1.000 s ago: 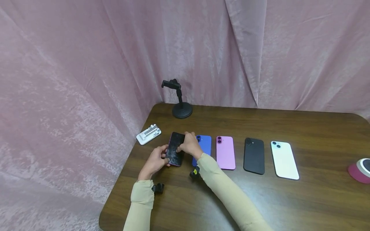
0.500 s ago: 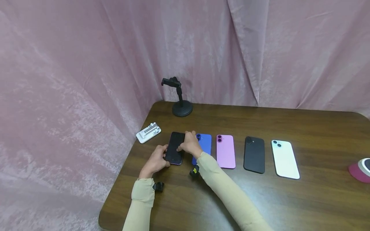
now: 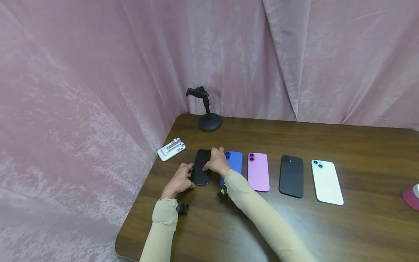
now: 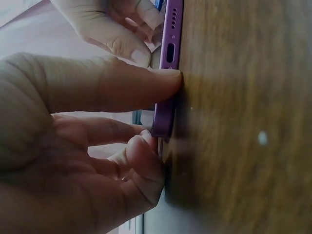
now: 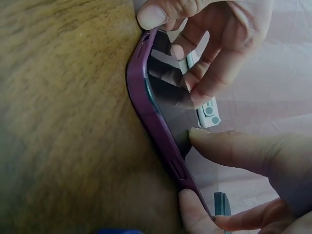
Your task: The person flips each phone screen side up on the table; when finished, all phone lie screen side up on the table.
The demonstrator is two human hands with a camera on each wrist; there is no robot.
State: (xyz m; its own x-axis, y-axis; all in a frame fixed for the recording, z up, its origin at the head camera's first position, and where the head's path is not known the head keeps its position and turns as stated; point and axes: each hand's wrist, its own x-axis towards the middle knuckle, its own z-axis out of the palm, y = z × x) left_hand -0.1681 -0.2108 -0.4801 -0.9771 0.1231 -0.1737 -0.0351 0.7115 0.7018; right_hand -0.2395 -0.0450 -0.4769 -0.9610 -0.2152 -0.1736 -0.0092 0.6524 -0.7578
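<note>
A smartphone point(image 3: 199, 173) with a purple frame lies screen up on the wooden table, between both hands. My left hand point(image 3: 180, 180) holds its lower left corner; in the left wrist view the thumb presses the purple bottom edge point(image 4: 165, 114) while the other fingers curl at the side. My right hand point(image 3: 218, 162) pinches the right side: in the right wrist view its thumb touches the dark screen point(image 5: 168, 105) and its fingertips meet the side frame point(image 5: 146, 107). Partly under the right hand and wrist lies a blue phone point(image 3: 235, 162), camera side up.
Rightward in a row lie a pink phone point(image 3: 258, 173), a black phone point(image 3: 291, 177) and a white phone point(image 3: 327, 182), backs up. A white folding stand point(image 3: 171, 149) lies at the left edge. Behind stands a black phone holder point(image 3: 210, 122). A magenta-and-white round object point(image 3: 410, 198) is far right.
The head view has shifted slightly, so everything sits a little further right. Both hands keep their places on the phone; my left thumb has settled at its bottom edge.
</note>
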